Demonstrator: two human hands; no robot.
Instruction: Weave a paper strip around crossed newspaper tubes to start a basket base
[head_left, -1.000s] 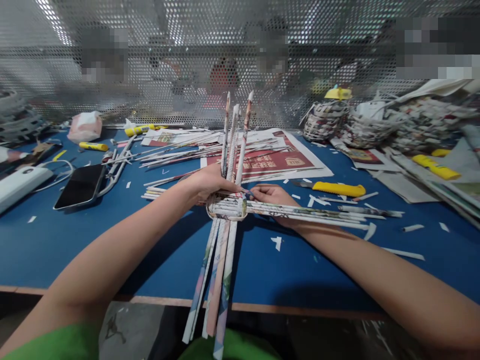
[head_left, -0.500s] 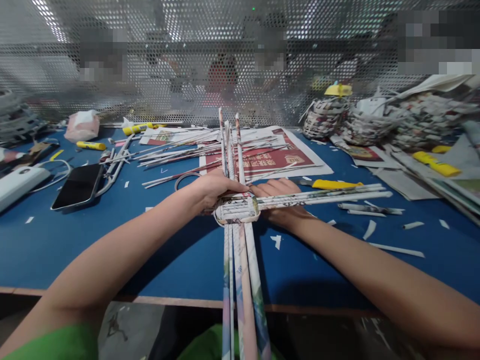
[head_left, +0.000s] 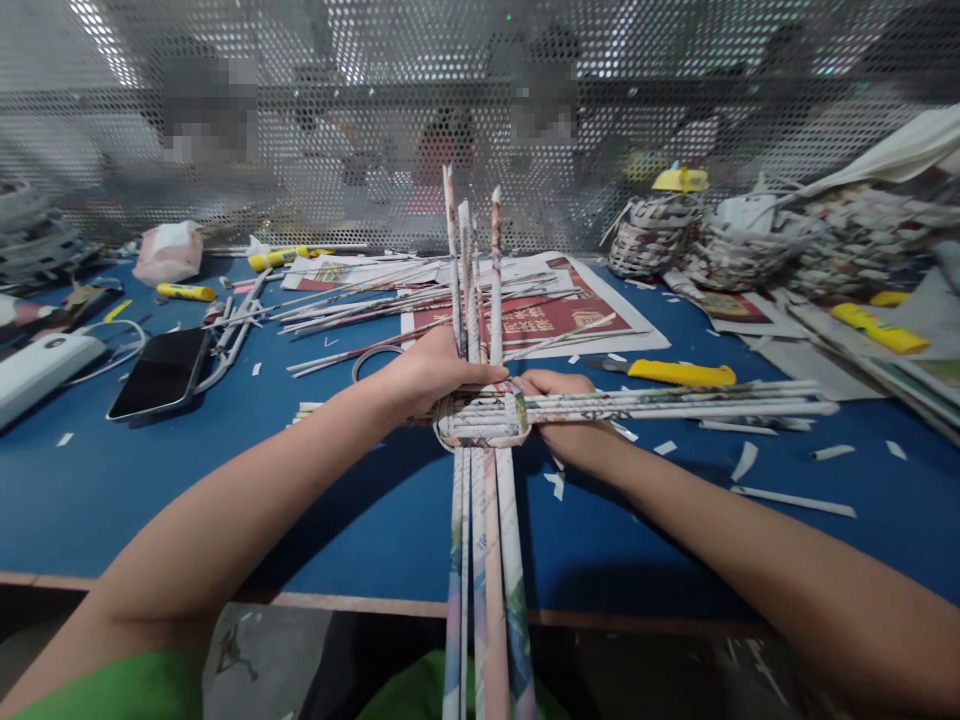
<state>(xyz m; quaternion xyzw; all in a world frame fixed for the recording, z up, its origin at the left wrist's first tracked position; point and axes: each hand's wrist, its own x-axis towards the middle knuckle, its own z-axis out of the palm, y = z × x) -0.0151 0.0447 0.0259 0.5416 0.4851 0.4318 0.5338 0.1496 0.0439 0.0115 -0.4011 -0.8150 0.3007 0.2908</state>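
A cross-shaped base woven from rolled newspaper tubes (head_left: 484,425) is held up above the table's front part. Its tubes stick out in bundles away from me, toward me and to both sides. A thin paper strip loops around the woven middle. My left hand (head_left: 431,372) grips the left and far side of the weave, thumb on top pointing right. At the far right corner, my right hand (head_left: 568,400) is closed, its fingers curled behind and under the right-hand tubes (head_left: 675,402). The tubes partly hide those fingers, and whatever they pinch cannot be made out clearly.
Loose paper tubes (head_left: 360,310) and a red printed sheet (head_left: 592,310) lie behind. A yellow utility knife (head_left: 679,373) rests right of my hands. Phone (head_left: 161,375), white power bank (head_left: 45,375) and glue sticks (head_left: 186,292) are left; woven baskets (head_left: 649,235) stand far right.
The woven base has shifted slightly right, and its far tubes now tilt higher. My right hand has drawn its fingers in lower beside the corner. The left hand keeps its grip.
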